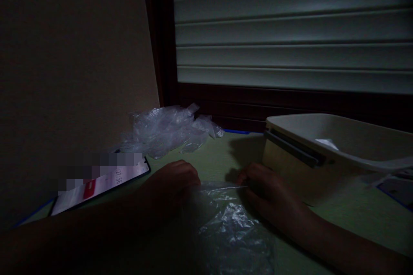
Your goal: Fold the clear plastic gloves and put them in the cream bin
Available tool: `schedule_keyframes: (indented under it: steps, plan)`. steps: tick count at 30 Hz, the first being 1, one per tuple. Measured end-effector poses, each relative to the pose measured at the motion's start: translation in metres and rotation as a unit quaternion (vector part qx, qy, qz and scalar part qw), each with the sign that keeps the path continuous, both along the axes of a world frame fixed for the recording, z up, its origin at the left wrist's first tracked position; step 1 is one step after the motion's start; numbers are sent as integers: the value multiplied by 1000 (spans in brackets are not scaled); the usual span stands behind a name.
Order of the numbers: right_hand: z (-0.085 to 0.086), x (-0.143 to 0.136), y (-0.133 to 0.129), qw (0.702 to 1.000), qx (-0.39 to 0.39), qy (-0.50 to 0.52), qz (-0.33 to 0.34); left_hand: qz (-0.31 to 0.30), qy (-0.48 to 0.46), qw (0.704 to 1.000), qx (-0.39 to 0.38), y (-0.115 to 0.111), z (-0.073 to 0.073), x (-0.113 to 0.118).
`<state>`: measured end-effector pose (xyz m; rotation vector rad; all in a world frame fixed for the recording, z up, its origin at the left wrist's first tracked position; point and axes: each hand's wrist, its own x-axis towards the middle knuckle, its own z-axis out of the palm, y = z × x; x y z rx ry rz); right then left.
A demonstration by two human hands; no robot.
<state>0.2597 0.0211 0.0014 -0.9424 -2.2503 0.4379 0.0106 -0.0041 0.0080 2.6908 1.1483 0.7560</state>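
Digits [118,176], apparently 27:56, run sideways on the phone [105,184], near a red button [89,188]; blurred pixels hide other parts. A transparent plastic bag [234,227] lies toward the wearer, its far edge stretched between the left hand [179,180] and right hand [263,184], fingers pinching its corners.

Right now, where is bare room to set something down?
One patch of green tabletop lies between the plastic heap, left hand, right hand and pale bin; another between the bin and right forearm. It is crowded at left, around the phone, and nearest the camera, where a clear plastic sheet spans the hands.
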Motion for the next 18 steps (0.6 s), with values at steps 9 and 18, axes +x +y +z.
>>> schedule_keyframes:
  steps: [9,18]
  plan:
    - [-4,-1,0,998,42,-8,39,-35,56,998,20,-3,5,3]
    - [3,-1,-2,996,73,-21,55,-86,163,981,66,-12,20,1]
